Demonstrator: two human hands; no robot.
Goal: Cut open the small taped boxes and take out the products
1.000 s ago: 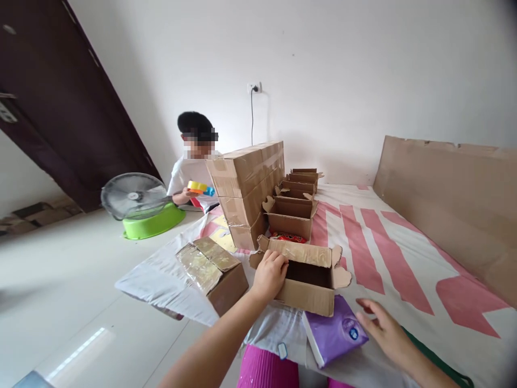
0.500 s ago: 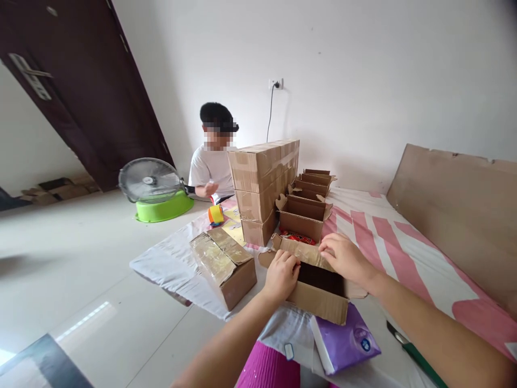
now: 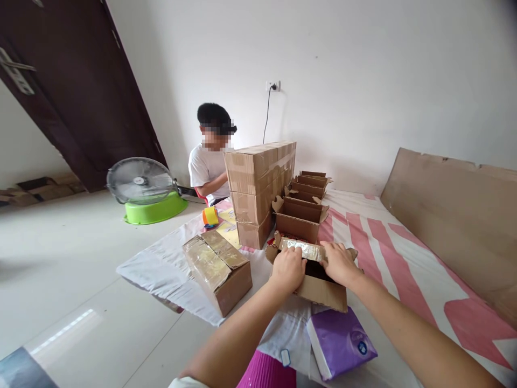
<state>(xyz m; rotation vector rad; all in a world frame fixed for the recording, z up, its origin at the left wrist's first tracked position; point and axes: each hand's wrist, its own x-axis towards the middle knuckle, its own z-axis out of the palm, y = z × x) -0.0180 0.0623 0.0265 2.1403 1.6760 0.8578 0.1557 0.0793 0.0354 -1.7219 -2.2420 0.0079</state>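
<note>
An open cardboard box (image 3: 323, 292) sits in front of me, its near flap hanging outward and its inside dark. My left hand (image 3: 290, 268) has its fingers curled over the left part of the raised far flap, which carries shiny tape. Farther right along the same flap, my right hand (image 3: 340, 262) closes on its edge, thumb inward. A purple tissue pack (image 3: 343, 342) lies just below the box. To the left stands a closed, taped cardboard box (image 3: 220, 269).
Stacked taped boxes (image 3: 258, 188) rise beyond my hands, beside a row of open boxes (image 3: 301, 215). A person (image 3: 208, 172) sits behind the stack. Yellow tape roll (image 3: 210, 216), fan on a green base (image 3: 155, 209) and a cardboard sheet (image 3: 452, 215) surround the cloth-covered table.
My right hand has moved left and down onto the far flap, which is now tilted up with its tape showing. The left hand has shifted slightly right. The person's arm has lowered.
</note>
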